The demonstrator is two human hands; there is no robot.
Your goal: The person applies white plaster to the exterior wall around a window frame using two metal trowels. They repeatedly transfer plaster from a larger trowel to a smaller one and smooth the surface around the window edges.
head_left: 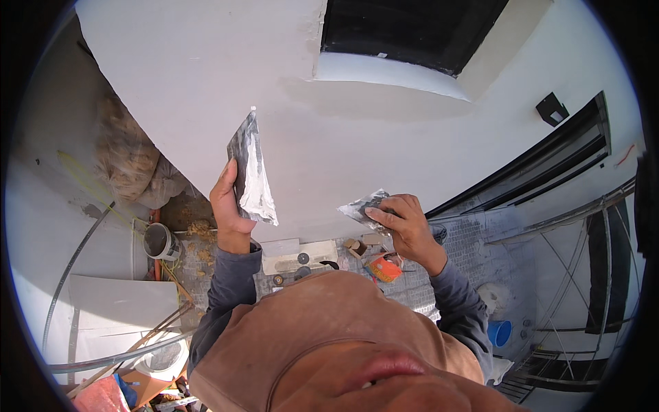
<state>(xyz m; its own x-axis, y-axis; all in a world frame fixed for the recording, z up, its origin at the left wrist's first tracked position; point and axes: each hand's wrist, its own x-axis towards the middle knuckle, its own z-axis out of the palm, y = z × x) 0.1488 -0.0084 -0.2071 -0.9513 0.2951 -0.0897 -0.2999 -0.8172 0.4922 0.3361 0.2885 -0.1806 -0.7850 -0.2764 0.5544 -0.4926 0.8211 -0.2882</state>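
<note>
My left hand (228, 202) is wrapped round a broad, dark metal plastering blade (241, 152), held up steeply. White putty (257, 182) is smeared thickly down its right-hand side, with a small dab at the top corner. To the right, my right hand (412, 230) grips a smaller putty knife (358, 206); its metal blade carries smears of white and points left. The two tools are apart from each other. Beyond them rises a pale wall (199, 75), with a greyer, damp-looking patch (336, 103) below the window (405, 31). Whether either blade touches the wall I cannot tell.
A bucket (156, 240) and plastic-wrapped sacks (127, 154) stand at the left. Far below lie an orange bag (383, 268) and small boxes. A blue bucket (500, 334) is at the lower right. Metal rails (117, 358) curve along both sides. A black wall fixture (551, 110) juts out at the right.
</note>
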